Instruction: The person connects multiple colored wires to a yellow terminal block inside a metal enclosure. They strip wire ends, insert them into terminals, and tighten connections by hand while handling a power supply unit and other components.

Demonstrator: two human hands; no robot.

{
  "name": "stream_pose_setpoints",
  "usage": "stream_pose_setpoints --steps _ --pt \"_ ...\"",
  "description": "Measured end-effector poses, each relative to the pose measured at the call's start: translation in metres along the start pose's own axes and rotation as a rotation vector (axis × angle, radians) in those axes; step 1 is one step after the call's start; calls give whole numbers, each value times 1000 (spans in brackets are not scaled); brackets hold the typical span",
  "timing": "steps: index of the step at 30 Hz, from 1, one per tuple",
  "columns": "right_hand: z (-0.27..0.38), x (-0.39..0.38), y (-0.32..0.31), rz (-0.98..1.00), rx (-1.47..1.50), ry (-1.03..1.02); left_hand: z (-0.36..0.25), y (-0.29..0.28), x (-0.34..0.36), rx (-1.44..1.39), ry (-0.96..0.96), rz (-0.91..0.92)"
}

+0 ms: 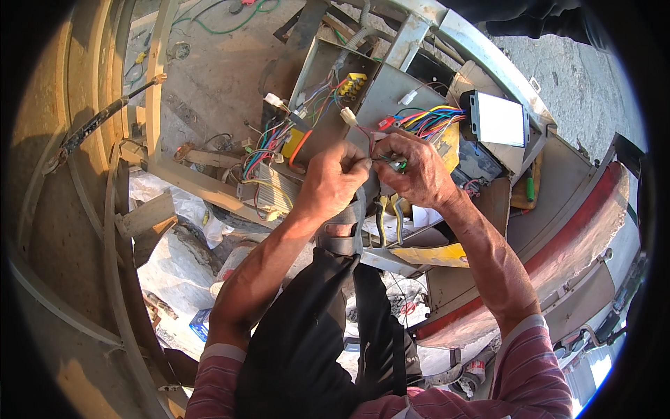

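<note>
Thin wires (370,143) are located between the two hands, above the middle of the metal frame (478,45); a white connector (348,116) is fitted at their far end. Left hand (331,178): grip drawn to a pinch, thumb and forefinger together on the thin wires. Right hand (419,167): grip likewise pinched on the thin wires, fingers curled, with a small green item (398,166) among them; its kind cannot be determined. Just below the right hand, two yellow-and-dark handles (398,218) stand near the frame's near edge. Towards the frame's right edge, a white-faced box (502,120) is noted, a multicoloured wire bundle (436,120) running to its left side. A yellow terminal block (354,85) is situated near the frame's far left corner. Left of the left hand, a finned pale block (273,188) lies below further coloured wires (269,146)
</note>
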State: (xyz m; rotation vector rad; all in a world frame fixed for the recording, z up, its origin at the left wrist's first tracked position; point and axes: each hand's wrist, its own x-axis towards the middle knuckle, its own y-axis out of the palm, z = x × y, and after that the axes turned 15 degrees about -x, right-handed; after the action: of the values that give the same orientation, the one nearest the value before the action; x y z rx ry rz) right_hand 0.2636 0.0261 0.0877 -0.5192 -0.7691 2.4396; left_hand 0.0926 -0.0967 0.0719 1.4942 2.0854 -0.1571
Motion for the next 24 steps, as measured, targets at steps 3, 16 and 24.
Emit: stream_pose_setpoints --steps 3,16,24 --pt "0 1 -1 17 -40 -27 -1 0 -2 1 -4 -9" --pt "-5 -3 5 -57 -20 -68 1 -4 0 -127 16 45" --pt "-6 -4 7 -43 0 -60 -17 -1 16 -42 -251 -7"
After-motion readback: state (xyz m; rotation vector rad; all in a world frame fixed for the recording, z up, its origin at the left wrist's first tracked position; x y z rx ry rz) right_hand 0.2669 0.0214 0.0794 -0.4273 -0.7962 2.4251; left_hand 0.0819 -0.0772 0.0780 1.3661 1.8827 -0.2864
